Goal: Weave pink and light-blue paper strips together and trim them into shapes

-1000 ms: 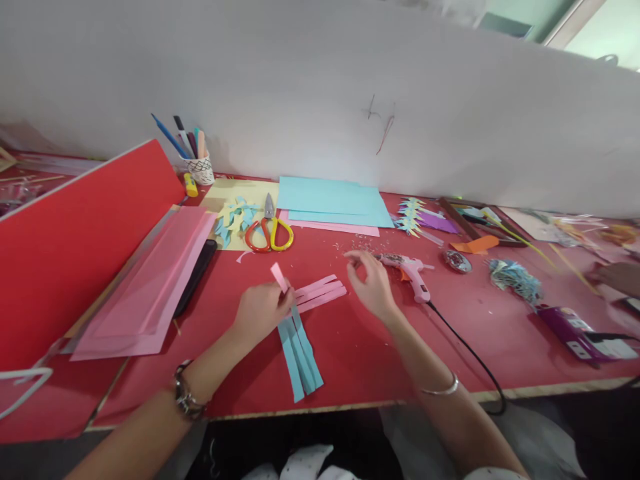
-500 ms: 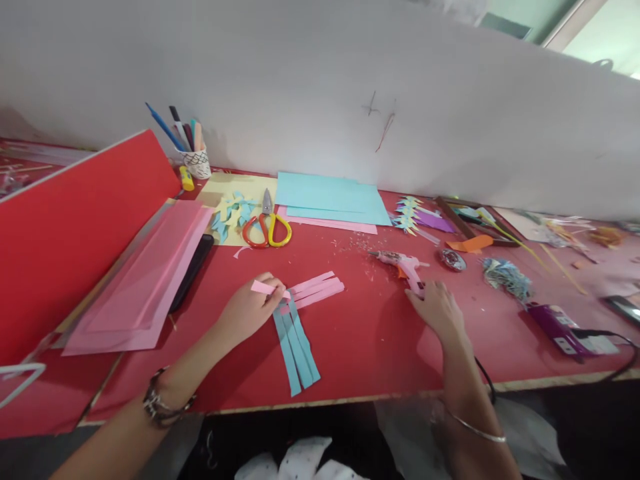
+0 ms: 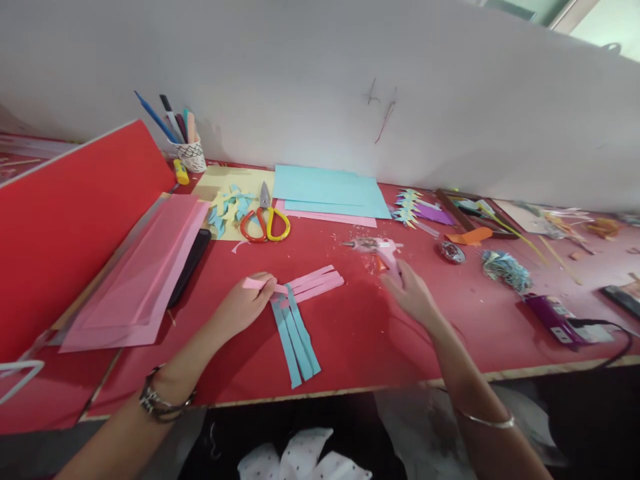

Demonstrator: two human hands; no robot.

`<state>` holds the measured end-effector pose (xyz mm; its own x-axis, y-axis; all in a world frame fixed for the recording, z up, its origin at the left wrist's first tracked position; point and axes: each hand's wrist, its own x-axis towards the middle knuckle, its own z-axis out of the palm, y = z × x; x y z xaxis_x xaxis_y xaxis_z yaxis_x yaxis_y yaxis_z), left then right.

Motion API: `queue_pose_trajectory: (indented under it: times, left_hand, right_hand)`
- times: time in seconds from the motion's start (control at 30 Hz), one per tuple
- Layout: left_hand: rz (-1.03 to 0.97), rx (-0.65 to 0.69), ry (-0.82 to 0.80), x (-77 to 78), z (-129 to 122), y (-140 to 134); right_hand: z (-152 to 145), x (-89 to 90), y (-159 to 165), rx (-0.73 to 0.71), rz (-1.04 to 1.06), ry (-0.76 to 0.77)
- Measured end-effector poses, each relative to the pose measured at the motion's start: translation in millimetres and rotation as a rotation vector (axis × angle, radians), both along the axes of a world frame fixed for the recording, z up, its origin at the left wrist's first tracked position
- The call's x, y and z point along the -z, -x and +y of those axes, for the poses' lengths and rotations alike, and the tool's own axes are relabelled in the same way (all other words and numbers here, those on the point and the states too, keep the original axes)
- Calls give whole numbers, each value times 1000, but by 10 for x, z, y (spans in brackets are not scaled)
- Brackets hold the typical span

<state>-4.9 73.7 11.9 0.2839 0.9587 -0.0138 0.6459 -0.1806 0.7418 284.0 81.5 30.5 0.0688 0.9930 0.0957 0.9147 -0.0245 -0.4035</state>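
My left hand [image 3: 249, 301] is closed on a pink paper strip [image 3: 255, 284], whose folded-back end sticks out past the fingers. Under and beside it lies a woven piece of paper: pink strips [image 3: 317, 283] point right and light blue strips [image 3: 299, 347] hang toward the table's front edge. My right hand [image 3: 407, 287] grips the handle of a pink glue gun [image 3: 374, 245], its nozzle pointing left just above the table or on it; I cannot tell which. Part of the handle is hidden by the fingers.
Scissors [image 3: 267, 223] with red and yellow handles lie on cream paper [image 3: 200, 183] behind my left hand. Blue sheets [image 3: 330, 190] are at the back, pink sheets [image 3: 130, 280] at left. A tape roll [image 3: 452, 253], yarn bundle [image 3: 506, 270] and purple device [image 3: 553, 320] are at right.
My right hand has moved left and slightly away from me, carrying the glue gun with it. My left hand stays on the woven strips, with the pink strip folded back a little more.
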Motion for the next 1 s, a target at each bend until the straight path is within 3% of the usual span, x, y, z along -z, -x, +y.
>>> queue_pose_trajectory:
  times: [0.13,0.27,1.0]
  left_hand:
    - [-84,53,-24,-11,-13,22]
    - [-83,61,-53,21,-13,45]
    - [-14,38,-85,12,-22,32]
  right_hand:
    - [-133,120,379,-69,-6,-111]
    - [-162,229,542,-103,-104,-70]
    - [-210,269,591,-209,-257,-73]
